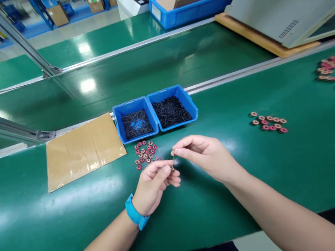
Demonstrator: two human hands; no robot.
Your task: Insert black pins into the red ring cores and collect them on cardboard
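My left hand (152, 186), with a blue wristband (135, 213), pinches a small ring-shaped coil (172, 168) between thumb and forefinger. Just above it, the thumb and forefinger of my right hand (208, 155) are closed on what looks like a thin wire (175, 157) rising from that coil. Fingers partly cover both pieces. Beyond my left hand lies a cluster of red and copper-coloured ring coils (146, 151) on the green table (85, 229). More coils with fine leads (269, 122) rest in short rows to the right of my right hand.
Two blue bins stand behind the coils: the left bin (139, 138) and right bin (195, 113) hold thin black pieces. A cardboard sheet (83, 152) lies left. Farther coils (328, 68) sit far right. Behind are a metal post (17, 42), blue crate (169, 17) and grey machine (278, 6).
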